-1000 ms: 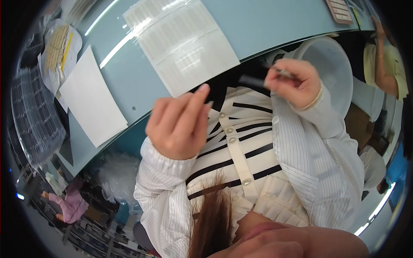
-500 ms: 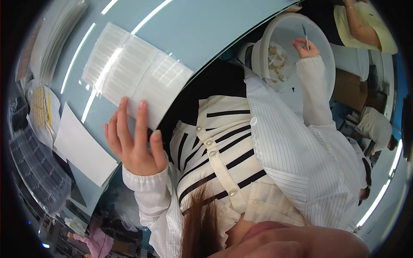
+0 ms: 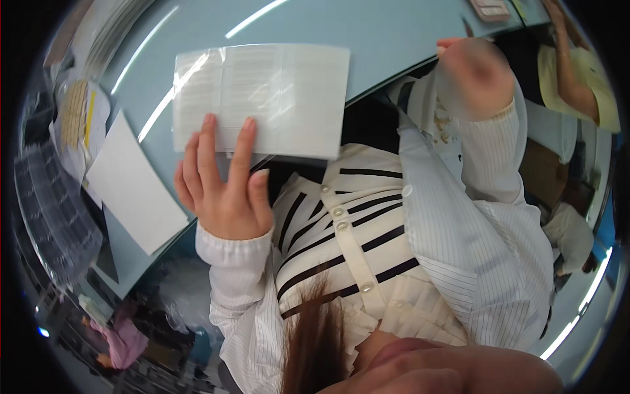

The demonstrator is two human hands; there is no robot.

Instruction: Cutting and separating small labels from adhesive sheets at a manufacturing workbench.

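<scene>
A glossy, plastic-covered pale sheet (image 3: 262,98) with faint rows of strips lies on the blue-grey table, its near right corner jutting past the edge. My left hand (image 3: 226,190) has its fingers spread, the index and middle fingertips resting on the sheet's near edge. Over the white bin, beside the table edge, my right hand (image 3: 479,75) is raised and blurred, its fingers closed. The dark tip of a slim, pen-like pointed tool (image 3: 467,27) shows above those fingers; the rest of the tool is hidden.
Plain white paper (image 3: 134,184) lies left of my left hand, near tan strips (image 3: 75,115) and clear ribbed plastic trays (image 3: 56,203). The round white bin (image 3: 522,134) contains scraps. A pink case (image 3: 490,9) lies at the far table edge. Another person's yellow sleeve (image 3: 581,85) is at right.
The plastic-covered sheet has turned and shifted right, with my left fingers on it. My right hand has moved up from over the bin's inside toward the table edge.
</scene>
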